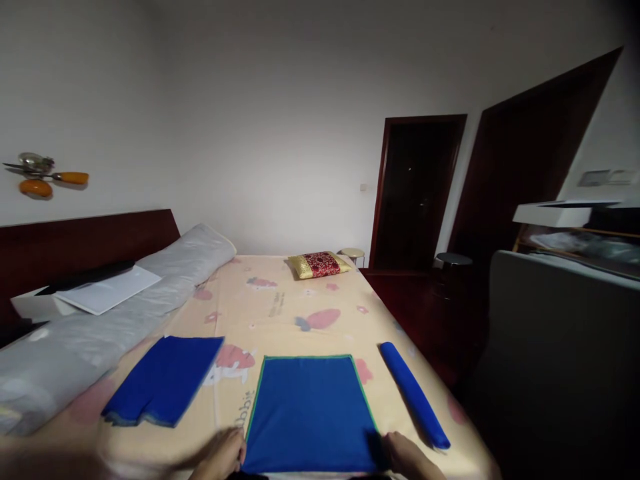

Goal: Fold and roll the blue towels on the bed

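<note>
A square blue cloth [310, 413] with a green edge lies flat on the bed in front of me. At its near left corner my left hand [227, 453] is closed, pinching the edge. My right hand [405, 455] is closed at the near right corner in the same way; its fingertips are partly in shadow. Left of the cloth lies a stack of folded blue cloths [167, 380] with uneven near edges. To the right, a rolled blue cloth [415, 397] lies lengthwise, apart from my right hand.
The bed sheet [280, 313] has a strawberry print. Along the left runs a long grey pillow [185, 267] with a white box [40, 303] and papers on it. A gold and red cushion [320, 265] sits at the far end. A dark chair back [550, 347] stands right.
</note>
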Tool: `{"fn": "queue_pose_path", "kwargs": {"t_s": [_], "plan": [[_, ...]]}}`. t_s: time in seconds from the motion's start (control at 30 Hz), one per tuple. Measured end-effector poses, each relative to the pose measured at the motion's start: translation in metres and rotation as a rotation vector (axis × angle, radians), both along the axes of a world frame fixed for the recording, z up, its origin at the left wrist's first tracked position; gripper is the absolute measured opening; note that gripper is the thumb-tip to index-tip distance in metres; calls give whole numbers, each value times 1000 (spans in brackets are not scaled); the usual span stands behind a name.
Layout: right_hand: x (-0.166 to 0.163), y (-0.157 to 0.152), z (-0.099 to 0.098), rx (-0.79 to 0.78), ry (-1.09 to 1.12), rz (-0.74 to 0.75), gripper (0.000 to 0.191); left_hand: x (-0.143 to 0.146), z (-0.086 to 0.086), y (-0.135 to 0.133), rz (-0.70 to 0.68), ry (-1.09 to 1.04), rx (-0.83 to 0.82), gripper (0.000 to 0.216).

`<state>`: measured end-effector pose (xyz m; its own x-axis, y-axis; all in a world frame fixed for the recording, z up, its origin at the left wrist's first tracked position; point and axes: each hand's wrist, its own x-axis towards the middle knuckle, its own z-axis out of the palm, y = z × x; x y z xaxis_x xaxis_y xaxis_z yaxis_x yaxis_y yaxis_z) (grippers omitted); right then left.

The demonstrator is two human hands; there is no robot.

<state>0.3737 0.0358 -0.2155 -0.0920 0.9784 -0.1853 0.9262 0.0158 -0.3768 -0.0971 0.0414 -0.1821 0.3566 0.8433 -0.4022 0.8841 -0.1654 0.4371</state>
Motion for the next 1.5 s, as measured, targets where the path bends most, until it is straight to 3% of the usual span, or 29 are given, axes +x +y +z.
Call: {"fn": "queue_pose_path", "kwargs": {"t_s": [0.17,0.33,0.4,0.47,0.57,0.67,0.73,0.8,0.9,1.07,1.5], "plan": [[-18,15,5,18,-88,-16,17,27,3,12,-27,129,171,16],[-95,34,4,119,-74,66,51,95,4,35,-93,55,299,55],[-136,36,-4,123,-48,103,57,129,-9,39,-73,39,325,65],[-171,35,-18,125,-16,137,61,155,-33,38,-40,46,360,69],[-192,31,-52,189,27,170,55,164,-81,29,11,116,512,62],[-159,25,-90,380,-14,202,51,126,-121,19,52,227,784,54],[-113,19,-110,572,-101,193,53,85,-133,13,33,277,978,56],[-63,14,-119,746,-206,162,63,49,-133,9,11,322,1091,58],[-17,6,-119,835,-308,183,69,23,-123,6,7,369,1137,58],[-14,3,-112,917,-347,201,68,24,-118,8,-26,381,1129,58],[-13,8,-116,930,-356,214,66,20,-126,10,-26,367,1178,57]]}}
